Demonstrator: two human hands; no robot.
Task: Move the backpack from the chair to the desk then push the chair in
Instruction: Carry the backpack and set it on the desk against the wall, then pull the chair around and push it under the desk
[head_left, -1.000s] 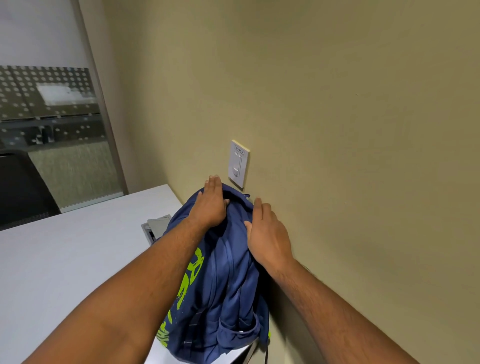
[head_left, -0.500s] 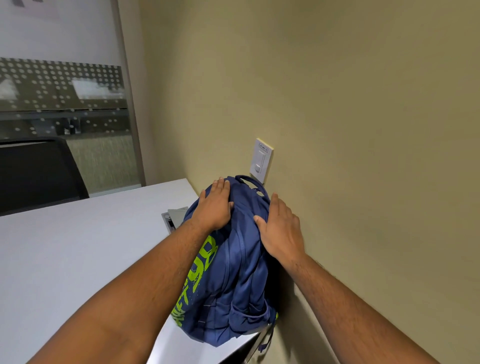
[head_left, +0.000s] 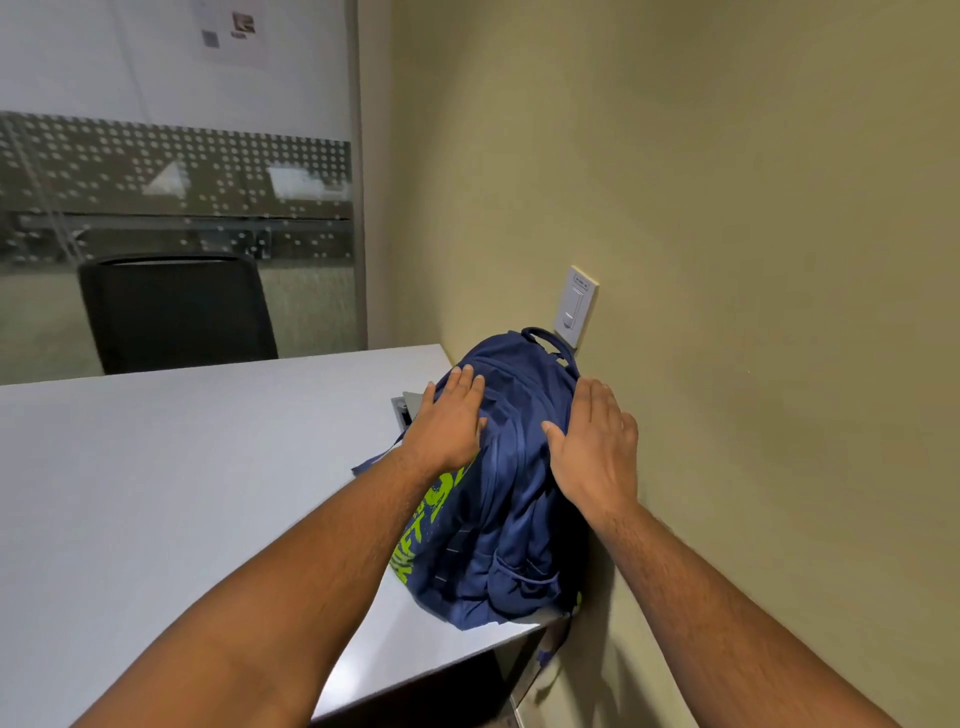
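Observation:
A navy backpack (head_left: 511, 499) with lime-green lettering lies on the white desk (head_left: 182, 493), at its right end against the olive wall. My left hand (head_left: 451, 421) rests flat on the bag's left upper side, fingers spread. On the bag's right upper side lies my right hand (head_left: 595, 444), also flat and not gripping. The bag's carry handle points toward the wall switch. The chair the bag came from is out of view.
A black chair (head_left: 176, 312) stands behind the desk's far edge, in front of a frosted glass partition (head_left: 176, 182). A white wall switch (head_left: 575, 306) sits just above the bag. A grey cable hatch (head_left: 408, 405) is set in the desk beside my left hand.
My view has swung left and back, bringing the black chair into sight. Both hands slid slightly down the bag and lie flatter; the backpack stays put on the desk.

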